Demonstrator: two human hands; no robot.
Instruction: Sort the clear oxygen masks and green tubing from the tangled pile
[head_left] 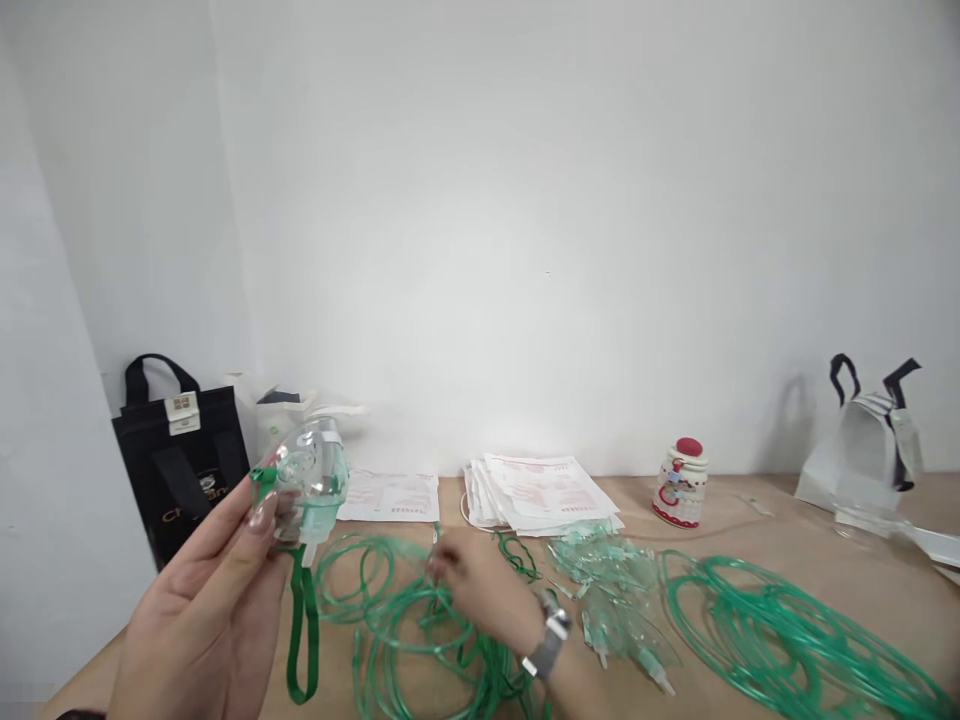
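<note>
My left hand (pixel 217 590) is raised at the left, pinching a clear, green-tinted oxygen mask (pixel 319 475) by its edge. A green elastic strap (pixel 296 640) hangs in a loop from the mask, and its pale connector points down. Over the table, my right hand (pixel 469 580) reaches in above coiled green tubing (pixel 401 625). Its fingers look bent but are smeared by motion, so whether they grip anything is unclear. Dark green straps (pixel 495 680) lie bunched under the right wrist. More clear masks (pixel 607 570) are heaped just right of that hand.
A large coil of green tubing (pixel 772 620) covers the right side. Behind stand printed white packets (pixel 547 490), a red-topped jar (pixel 681 485) and a white bag (pixel 862 450). At the back left is a black bag (pixel 187 470), close to the wall.
</note>
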